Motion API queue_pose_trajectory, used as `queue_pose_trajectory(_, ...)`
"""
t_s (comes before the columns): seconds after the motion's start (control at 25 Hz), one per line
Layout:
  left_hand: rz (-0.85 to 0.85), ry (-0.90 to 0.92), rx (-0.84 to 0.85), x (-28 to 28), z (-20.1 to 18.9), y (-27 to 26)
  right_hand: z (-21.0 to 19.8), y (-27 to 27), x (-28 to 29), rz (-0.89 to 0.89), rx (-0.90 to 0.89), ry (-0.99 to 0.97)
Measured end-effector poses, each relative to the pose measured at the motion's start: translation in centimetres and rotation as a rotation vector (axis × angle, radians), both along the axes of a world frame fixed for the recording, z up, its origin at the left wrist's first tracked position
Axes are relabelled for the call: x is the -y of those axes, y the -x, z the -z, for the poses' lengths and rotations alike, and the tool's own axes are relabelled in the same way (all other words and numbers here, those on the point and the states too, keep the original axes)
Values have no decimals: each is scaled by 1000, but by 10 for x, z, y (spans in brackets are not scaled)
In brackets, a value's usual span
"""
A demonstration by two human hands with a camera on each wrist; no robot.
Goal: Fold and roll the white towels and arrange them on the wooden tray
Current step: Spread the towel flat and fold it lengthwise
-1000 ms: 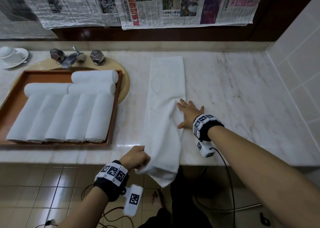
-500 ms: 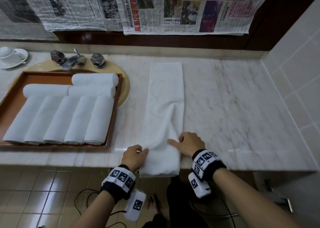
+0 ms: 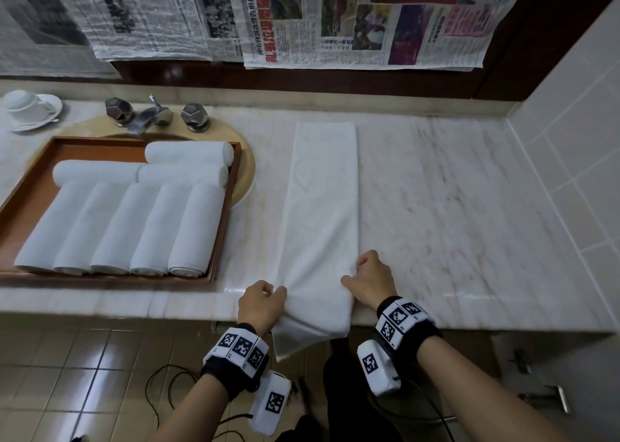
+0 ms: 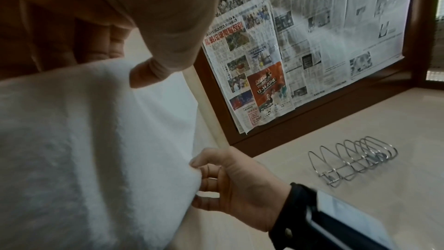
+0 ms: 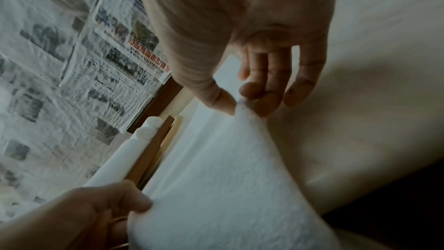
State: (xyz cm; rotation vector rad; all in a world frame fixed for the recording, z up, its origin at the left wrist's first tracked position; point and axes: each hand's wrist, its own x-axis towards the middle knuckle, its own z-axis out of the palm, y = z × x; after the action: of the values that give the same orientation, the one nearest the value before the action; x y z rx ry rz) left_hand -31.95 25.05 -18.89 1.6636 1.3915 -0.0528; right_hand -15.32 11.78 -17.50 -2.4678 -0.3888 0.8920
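A long folded white towel [image 3: 322,206] lies lengthwise on the marble counter [image 3: 453,206], its near end hanging over the front edge. My left hand [image 3: 268,299] pinches the towel's near left edge, thumb on top [image 4: 144,75]. My right hand [image 3: 357,275] pinches the near right edge between thumb and fingers [image 5: 240,100]. The wooden tray [image 3: 231,206] to the left holds several rolled white towels [image 3: 134,226], some laid crosswise at the back.
The tray lies over a round sink [image 3: 246,173] with a chrome tap [image 3: 151,116]. A cup on a saucer [image 3: 27,109] stands far left. Newspapers [image 3: 335,22] cover the wall behind. A tiled wall [image 3: 577,156] bounds the right. A wire rack [image 4: 350,161] rests on the counter.
My right hand came back from the towel's middle to its near right edge and now pinches it. My left hand rose onto the counter edge, and less towel hangs over the front.
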Motion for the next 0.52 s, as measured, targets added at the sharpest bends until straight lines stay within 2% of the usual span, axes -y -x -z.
queue_pose_trajectory(0.16, 40, 18, -37, 0, 3, -2, 3, 5, 1, -25, -13, -2)
queue_pose_trajectory(0.28, 29, 50, -4, -4, 4, -3, 1, 9, -1, 36, -1, -27)
queue_pose_trajectory(0.4, 38, 44, 2, -4, 6, 2, -2, 12, -3, -142, 42, 256)
queue_pose_trajectory(0.44, 51, 37, -2, -5, 7, 3, 0, 12, -3, -178, 26, 285)
queue_pose_trajectory(0.52, 73, 44, -3, -7, 10, 3, -1, 11, -2, -145, -14, 134)
